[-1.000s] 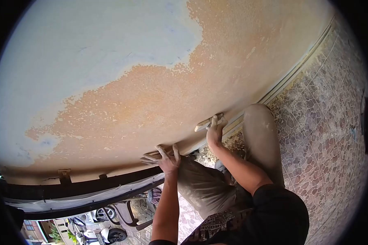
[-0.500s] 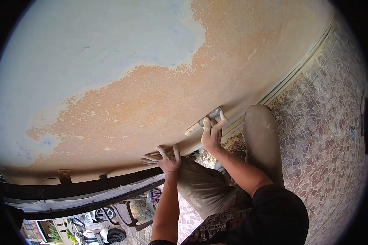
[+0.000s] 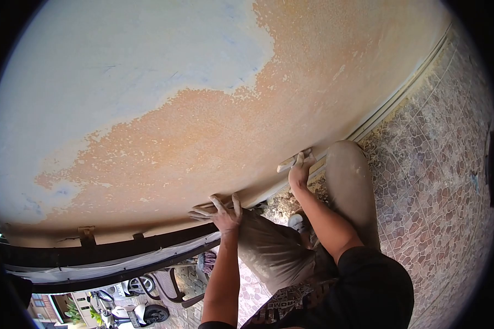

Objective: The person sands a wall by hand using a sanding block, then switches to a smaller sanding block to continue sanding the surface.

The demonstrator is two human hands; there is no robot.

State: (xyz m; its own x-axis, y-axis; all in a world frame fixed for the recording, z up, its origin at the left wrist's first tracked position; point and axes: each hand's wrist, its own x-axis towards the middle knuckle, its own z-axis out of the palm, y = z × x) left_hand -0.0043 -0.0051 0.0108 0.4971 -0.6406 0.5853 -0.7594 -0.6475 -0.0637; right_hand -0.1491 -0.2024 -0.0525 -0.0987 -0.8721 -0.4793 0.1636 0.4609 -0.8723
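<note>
My right hand (image 3: 300,171) is wrapped around a narrow, dusty sanding block (image 3: 286,164). It lies against the wall low down, just above the base trim; my fingers cover much of it. My left hand (image 3: 223,214) is spread with fingers apart, its fingertips resting on the wall's lower part to the left. The wall (image 3: 203,131) has a worn orange patch with flecks, bordered by pale, whitish coating. Both hands look coated in dust.
My bent knee (image 3: 347,164) is close to the wall, right of my right hand. Pale dust covers the patterned stone-look floor (image 3: 422,208) along the base trim (image 3: 389,104). At lower left are a dark ledge (image 3: 93,255), a chair (image 3: 173,285) and motorbikes (image 3: 132,315).
My right hand and the sanding block have moved right along the wall, nearer my knee and the trim. My left hand has stayed in place.
</note>
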